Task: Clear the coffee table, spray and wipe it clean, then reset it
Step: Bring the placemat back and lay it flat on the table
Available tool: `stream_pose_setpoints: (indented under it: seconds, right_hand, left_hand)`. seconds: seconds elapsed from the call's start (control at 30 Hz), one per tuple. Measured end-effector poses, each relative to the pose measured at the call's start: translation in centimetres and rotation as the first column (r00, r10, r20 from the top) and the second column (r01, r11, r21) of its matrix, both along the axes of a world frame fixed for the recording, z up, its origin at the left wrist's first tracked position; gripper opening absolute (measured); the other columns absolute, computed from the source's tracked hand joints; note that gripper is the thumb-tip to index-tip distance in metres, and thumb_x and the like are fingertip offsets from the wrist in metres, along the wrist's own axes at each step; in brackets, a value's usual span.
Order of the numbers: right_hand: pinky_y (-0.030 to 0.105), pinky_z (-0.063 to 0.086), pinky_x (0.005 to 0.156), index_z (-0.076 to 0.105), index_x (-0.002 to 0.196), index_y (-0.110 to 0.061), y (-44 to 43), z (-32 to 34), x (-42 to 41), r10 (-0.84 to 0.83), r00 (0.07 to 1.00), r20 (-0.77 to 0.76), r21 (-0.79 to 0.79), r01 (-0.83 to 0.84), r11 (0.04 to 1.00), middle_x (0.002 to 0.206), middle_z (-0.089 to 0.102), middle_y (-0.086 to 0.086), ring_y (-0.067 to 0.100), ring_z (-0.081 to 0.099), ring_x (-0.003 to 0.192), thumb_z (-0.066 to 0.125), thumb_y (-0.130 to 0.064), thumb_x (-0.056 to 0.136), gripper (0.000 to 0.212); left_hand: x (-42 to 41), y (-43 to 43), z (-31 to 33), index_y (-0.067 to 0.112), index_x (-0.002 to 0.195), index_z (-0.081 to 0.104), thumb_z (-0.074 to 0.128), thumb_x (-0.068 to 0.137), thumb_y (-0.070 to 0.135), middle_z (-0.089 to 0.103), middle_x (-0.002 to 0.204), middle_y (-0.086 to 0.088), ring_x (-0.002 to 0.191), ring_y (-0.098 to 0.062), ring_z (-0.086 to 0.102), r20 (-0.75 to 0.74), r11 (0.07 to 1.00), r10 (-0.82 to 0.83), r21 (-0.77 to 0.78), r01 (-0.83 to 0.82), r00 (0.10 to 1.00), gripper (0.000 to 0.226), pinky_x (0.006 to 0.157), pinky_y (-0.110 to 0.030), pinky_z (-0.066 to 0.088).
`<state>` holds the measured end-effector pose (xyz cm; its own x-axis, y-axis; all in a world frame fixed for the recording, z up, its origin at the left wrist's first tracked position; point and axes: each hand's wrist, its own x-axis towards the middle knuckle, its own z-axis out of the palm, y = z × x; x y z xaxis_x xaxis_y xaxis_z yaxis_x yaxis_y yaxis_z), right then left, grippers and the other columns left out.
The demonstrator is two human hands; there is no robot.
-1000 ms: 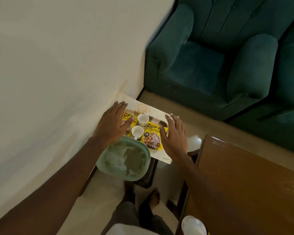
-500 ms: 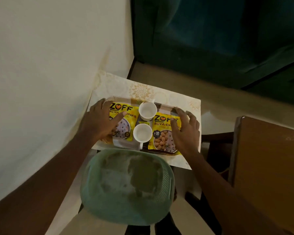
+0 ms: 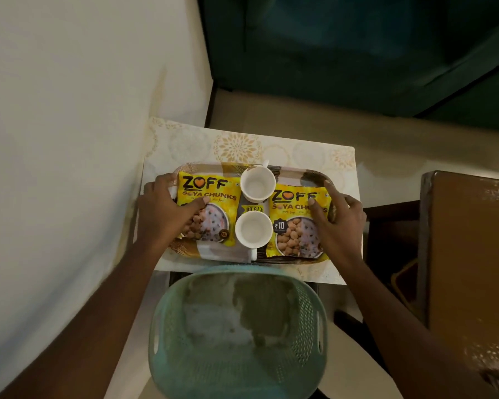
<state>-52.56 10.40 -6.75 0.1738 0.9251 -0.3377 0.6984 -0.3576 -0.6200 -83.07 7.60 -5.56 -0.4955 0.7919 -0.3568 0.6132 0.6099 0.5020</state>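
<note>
1. At either end of the tray (image 3: 291, 172), the left hand (image 3: 163, 211) and right hand (image 3: 339, 220) clamp its rim, thumbs pressing the yellow packets (image 3: 209, 194).
2. Between the hands stand two white cups (image 3: 257, 184).
3. Beneath, the patterned side table (image 3: 236, 145); nearer the person, a teal basket (image 3: 236, 338).

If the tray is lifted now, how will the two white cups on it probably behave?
The two white cups stand loose and upright on the tray, so they may slide or tip if it tilts. They look empty, so probably light. The left hand and right hand sit at opposite ends, which should help keep it level.
</note>
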Motion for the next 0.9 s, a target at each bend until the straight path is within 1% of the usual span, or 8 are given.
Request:
stream_pose_setpoints:
  seconds: [0.1,0.27,0.43,0.53,0.63,0.7,0.8,0.9]
  right_hand:
    - [0.032,0.027,0.099,0.048,0.145,-0.034,0.7,0.4,0.5,-0.027,1.000,-0.010,0.022,0.027,0.999,0.140,0.043,0.012,0.026,0.030,0.132,0.061,-0.049,0.093,0.055]
    - [0.031,0.027,0.101,0.052,0.141,-0.024,2.1,1.1,1.8,-0.097,0.993,-0.070,0.071,0.102,0.992,0.136,0.046,0.010,0.023,0.032,0.132,0.066,-0.045,0.091,0.056]
    - [0.036,0.036,0.103,0.057,0.136,-0.024,3.2,2.1,5.3,-0.124,0.989,-0.082,0.135,0.134,0.982,0.133,0.052,0.010,0.025,0.041,0.130,0.068,-0.047,0.089,0.053]
    - [0.046,0.041,0.105,0.058,0.135,-0.023,3.3,2.9,8.7,-0.148,0.985,-0.091,0.166,0.162,0.973,0.132,0.054,0.011,0.027,0.045,0.128,0.068,-0.049,0.088,0.054]
    - [0.048,0.042,0.103,0.059,0.135,-0.023,3.1,3.8,13.3,-0.165,0.984,-0.073,0.193,0.176,0.965,0.132,0.054,0.012,0.028,0.045,0.127,0.068,-0.049,0.089,0.054]
    - [0.047,0.041,0.103,0.059,0.135,-0.021,2.9,4.5,17.0,-0.180,0.982,-0.056,0.201,0.187,0.962,0.133,0.054,0.013,0.029,0.045,0.128,0.068,-0.048,0.089,0.054]
    - [0.036,0.036,0.099,0.058,0.135,-0.020,2.1,4.6,22.9,-0.193,0.981,-0.014,0.183,0.193,0.964,0.135,0.053,0.014,0.029,0.043,0.130,0.066,-0.053,0.088,0.058]
    - [0.037,0.035,0.100,0.058,0.136,-0.019,1.2,4.5,28.6,-0.204,0.979,0.013,0.176,0.199,0.964,0.135,0.053,0.016,0.031,0.042,0.130,0.064,-0.053,0.087,0.060]
  left_hand:
    - [0.1,1.0,0.4,0.019,0.132,0.051,0.081,0.065,0.057,0.053,0.132,-0.012,0.123,-0.032,0.048,0.008,1.000,-0.014,0.017,0.013,1.000,0.083,0.100,-0.043,0.041]
    - [1.3,3.1,1.5,0.021,0.134,0.048,0.080,0.066,0.059,0.050,0.134,-0.012,0.125,-0.032,0.046,-0.001,0.998,-0.048,0.043,0.048,0.999,0.084,0.098,-0.044,0.041]
    - [4.4,4.5,2.9,0.018,0.131,0.051,0.077,0.066,0.063,0.053,0.129,-0.013,0.121,-0.032,0.048,-0.042,0.991,-0.099,0.085,0.102,0.994,0.083,0.094,-0.041,0.041]
    - [7.9,5.4,4.4,0.019,0.131,0.050,0.078,0.066,0.062,0.052,0.129,-0.013,0.120,-0.032,0.047,-0.053,0.986,-0.132,0.100,0.137,0.990,0.083,0.092,-0.038,0.039]
    - [12.6,6.2,5.9,0.019,0.132,0.049,0.079,0.066,0.060,0.049,0.130,-0.014,0.121,-0.034,0.045,-0.049,0.980,-0.169,0.096,0.173,0.984,0.084,0.093,-0.040,0.040]
    - [16.2,6.4,6.5,0.019,0.133,0.048,0.078,0.066,0.060,0.048,0.131,-0.014,0.123,-0.033,0.043,-0.044,0.976,-0.197,0.086,0.201,0.979,0.085,0.094,-0.041,0.040]
    - [22.2,6.3,6.7,0.019,0.134,0.046,0.078,0.067,0.060,0.046,0.132,-0.014,0.124,-0.033,0.042,-0.028,0.967,-0.238,0.086,0.239,0.971,0.085,0.092,-0.041,0.041]
    - [28.1,5.9,6.1,0.019,0.135,0.044,0.077,0.068,0.060,0.045,0.135,-0.013,0.126,-0.031,0.041,-0.010,0.962,-0.264,0.072,0.264,0.965,0.085,0.093,-0.041,0.041]
